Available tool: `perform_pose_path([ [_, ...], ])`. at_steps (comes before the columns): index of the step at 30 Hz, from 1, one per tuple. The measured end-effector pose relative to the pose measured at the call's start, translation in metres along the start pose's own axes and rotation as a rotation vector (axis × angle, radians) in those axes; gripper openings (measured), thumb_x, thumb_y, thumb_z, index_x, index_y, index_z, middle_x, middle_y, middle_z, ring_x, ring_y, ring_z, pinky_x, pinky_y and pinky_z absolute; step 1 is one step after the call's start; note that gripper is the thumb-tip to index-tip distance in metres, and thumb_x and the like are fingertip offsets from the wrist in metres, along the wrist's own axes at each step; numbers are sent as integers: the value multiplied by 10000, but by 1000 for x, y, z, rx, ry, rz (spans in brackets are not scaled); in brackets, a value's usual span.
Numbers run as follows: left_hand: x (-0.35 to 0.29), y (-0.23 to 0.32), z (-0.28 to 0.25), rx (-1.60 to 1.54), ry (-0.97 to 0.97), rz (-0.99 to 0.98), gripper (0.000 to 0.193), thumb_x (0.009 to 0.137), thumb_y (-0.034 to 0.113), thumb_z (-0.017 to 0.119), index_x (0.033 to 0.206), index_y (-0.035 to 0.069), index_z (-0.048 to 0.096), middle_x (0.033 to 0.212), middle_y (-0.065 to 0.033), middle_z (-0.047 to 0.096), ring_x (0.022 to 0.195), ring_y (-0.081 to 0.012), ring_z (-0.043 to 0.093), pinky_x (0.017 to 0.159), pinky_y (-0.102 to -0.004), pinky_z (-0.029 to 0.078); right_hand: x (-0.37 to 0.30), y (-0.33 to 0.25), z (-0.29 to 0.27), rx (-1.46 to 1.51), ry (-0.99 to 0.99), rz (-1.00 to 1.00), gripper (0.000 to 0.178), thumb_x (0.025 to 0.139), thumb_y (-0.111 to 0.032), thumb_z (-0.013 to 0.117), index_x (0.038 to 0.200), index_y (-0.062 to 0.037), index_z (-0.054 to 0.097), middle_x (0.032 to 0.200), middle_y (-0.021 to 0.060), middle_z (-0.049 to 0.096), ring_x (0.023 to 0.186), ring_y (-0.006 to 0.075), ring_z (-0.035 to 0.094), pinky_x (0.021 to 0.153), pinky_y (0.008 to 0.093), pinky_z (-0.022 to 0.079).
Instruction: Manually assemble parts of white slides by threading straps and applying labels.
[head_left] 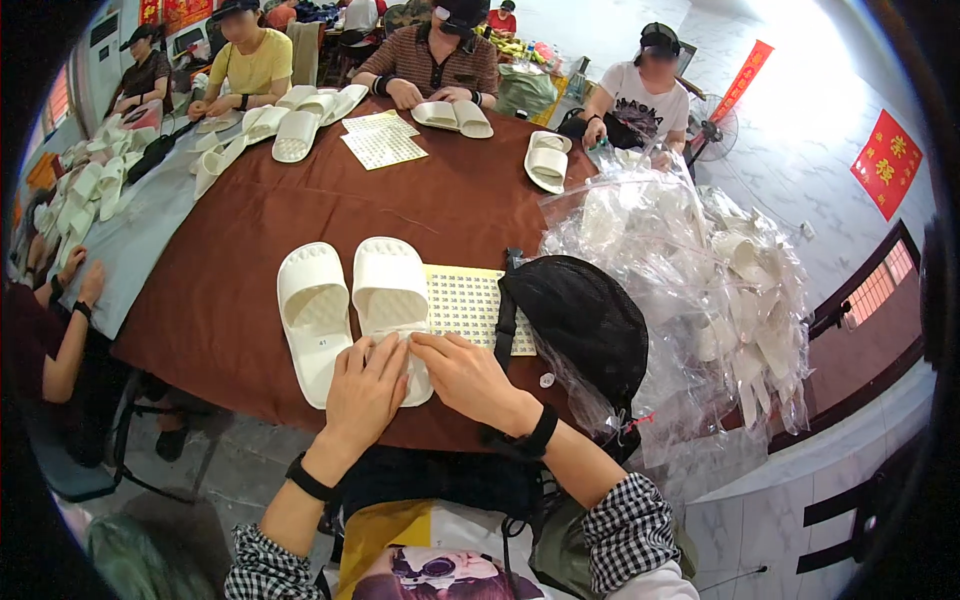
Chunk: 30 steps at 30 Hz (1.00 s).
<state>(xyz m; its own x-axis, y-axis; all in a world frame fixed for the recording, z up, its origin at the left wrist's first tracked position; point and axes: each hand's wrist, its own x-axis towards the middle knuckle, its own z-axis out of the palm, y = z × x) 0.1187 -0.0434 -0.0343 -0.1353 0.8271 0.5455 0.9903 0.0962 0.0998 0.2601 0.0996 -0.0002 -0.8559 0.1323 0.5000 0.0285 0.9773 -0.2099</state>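
Note:
Two white slide slippers lie side by side on the brown cloth in front of me. The left slipper [315, 330] has a small round sticker on its insole. Over the heel half of the right slipper [390, 275], my left hand [368, 388] and my right hand [470, 378] come together. Their fingertips press close on the insole below the strap, fingers bunched; anything between them is hidden. A pale yellow sheet of small stickers [465, 297] lies just right of that slipper, partly under a black mesh cap [585, 320]. One loose round sticker [546, 380] sits near my right wrist.
Clear plastic bags with white slippers [690, 270] heap up at the right table edge. Farther off are more sticker sheets [383, 140], a single slipper [548, 160] and a slipper pair [452, 117]. Several people sit around the brown-covered table [220, 300]; slippers pile up at left [85, 200].

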Motion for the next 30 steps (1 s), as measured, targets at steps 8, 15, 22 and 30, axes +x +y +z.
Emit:
perform_pose_path([
  [8, 12, 15, -6, -39, 12, -9, 591, 846, 364, 721, 1255, -47, 608, 1276, -162, 591, 1215, -338, 498, 1090, -509, 361, 73, 26, -44, 153, -293, 90, 216, 917, -129, 623, 1071, -13, 722, 984, 193, 726, 902, 359, 709, 806, 425, 560],
  [15, 16, 19, -5, -101, -67, -152, 811, 681, 467, 815, 1340, 69, 561, 1272, -139, 536, 1284, -334, 474, 1146, -716, 193, 170, 102, -44, 293, -6, 190, 220, 907, -143, 631, 1047, -6, 732, 963, 201, 728, 888, 331, 718, 785, 395, 561],
  [22, 2, -46, -33, -20, -140, -205, 693, 678, 299, 749, 1324, 108, 586, 1327, -100, 540, 1309, -338, 467, 1186, -696, 171, 188, 231, -31, 757, 166, 780, 346, 1017, -194, 590, 1291, 16, 608, 1190, 122, 665, 1005, 198, 682, 861, 323, 589],
  [30, -17, -166, -41, 442, -181, -193, 794, 691, 407, 748, 1411, 127, 562, 1475, -91, 496, 1398, -354, 396, 1202, -688, 157, 125, 401, -10, 1020, 638, 1134, 530, 968, -119, 601, 1439, 63, 438, 1194, 161, 618, 987, 228, 655, 826, 334, 580],
])
